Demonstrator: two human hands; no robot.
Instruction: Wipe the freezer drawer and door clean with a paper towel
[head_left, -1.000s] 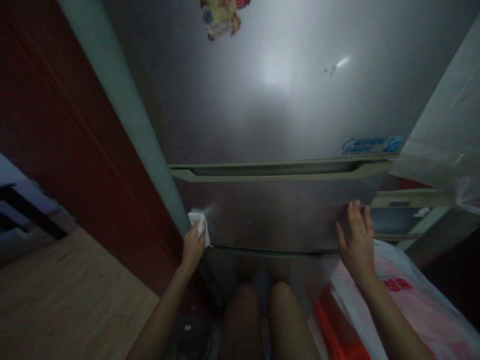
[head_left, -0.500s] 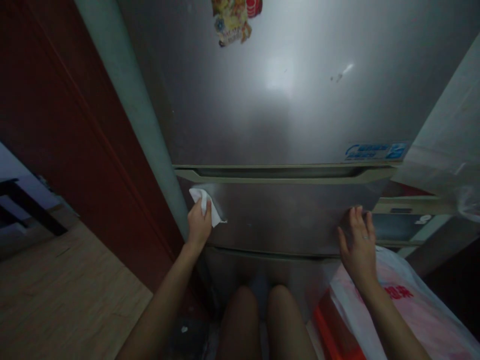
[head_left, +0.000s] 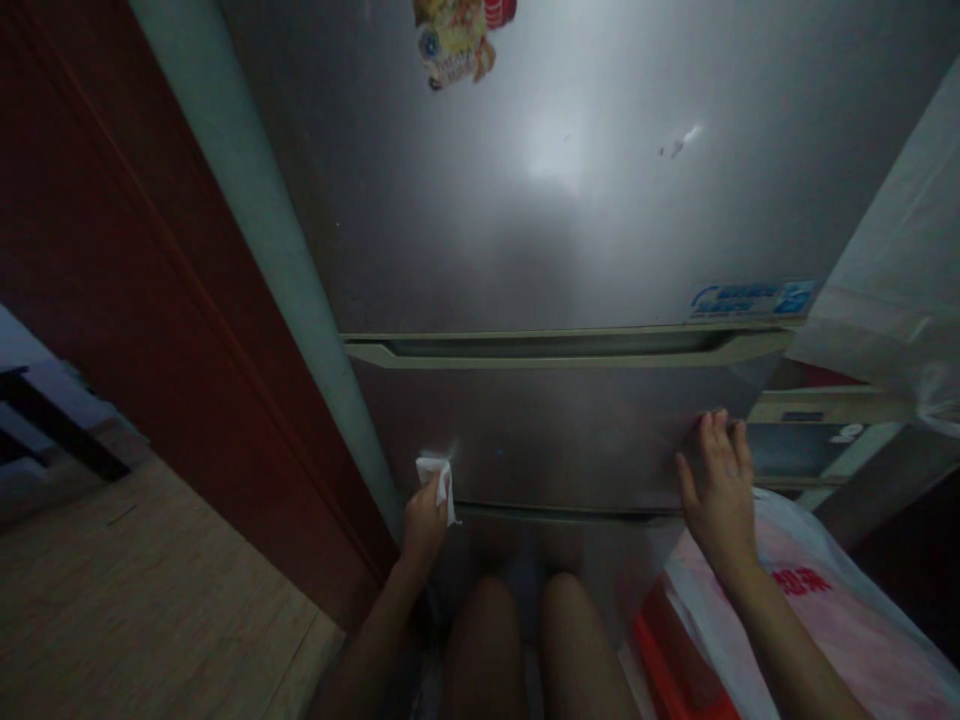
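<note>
A crumpled white sheet of thin material (head_left: 444, 480), paper or cloth I cannot tell, lies against the lower left part of the wide silver-grey metal middle drawer front (head_left: 570, 430) of a refrigerator. The left hand (head_left: 425, 522) pinches it, apparently between thumb and fingers, though the fingertips and the sheet's gathered part are hidden. The sheet's long axis slants steeply, from a flattish top edge on the drawer front down to a pointed corner that aims downward and to the right, at the drawer front's lower seam. The drawer front's own long axis runs left to right, with a pale recessed handle strip (head_left: 555, 360) along its top. At its right end rests the right hand (head_left: 720, 490), holding nothing, fingers loosely together and pointing up, thumb apart; how firmly it presses is hard to judge. Above the drawer front, the large silver upper door (head_left: 555, 200) is cut off by the top edge, as is its colourful food-shaped magnet (head_left: 454, 45); the blue-and-white label (head_left: 752, 299) is too blurred to read. Below and right of the drawer front, a white plastic bag with red lettering (head_left: 840, 640) is partly covered by the right forearm and cut off.
</note>
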